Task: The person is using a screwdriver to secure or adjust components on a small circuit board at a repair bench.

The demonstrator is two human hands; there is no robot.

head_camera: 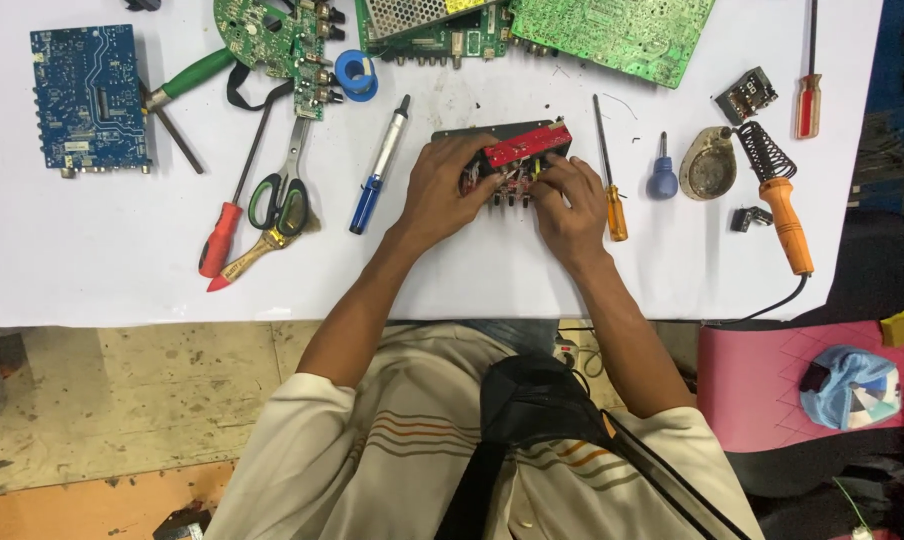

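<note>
A red circuit board on a black panel (524, 146) lies in the middle of the white table (102, 260). My left hand (440, 190) grips its left end, fingers curled over the edge. My right hand (569, 200) presses on its right front, fingertips at the knobs along the near edge. Part of the board is hidden under both hands.
A blue circuit board (90, 97) lies far left; green boards (612, 30) line the back. Scissors (282, 195), a red screwdriver (224, 232), a desoldering pump (379, 168), an orange screwdriver (610, 180), a blue screwdriver (662, 175), and a soldering iron (784, 205) surround the hands.
</note>
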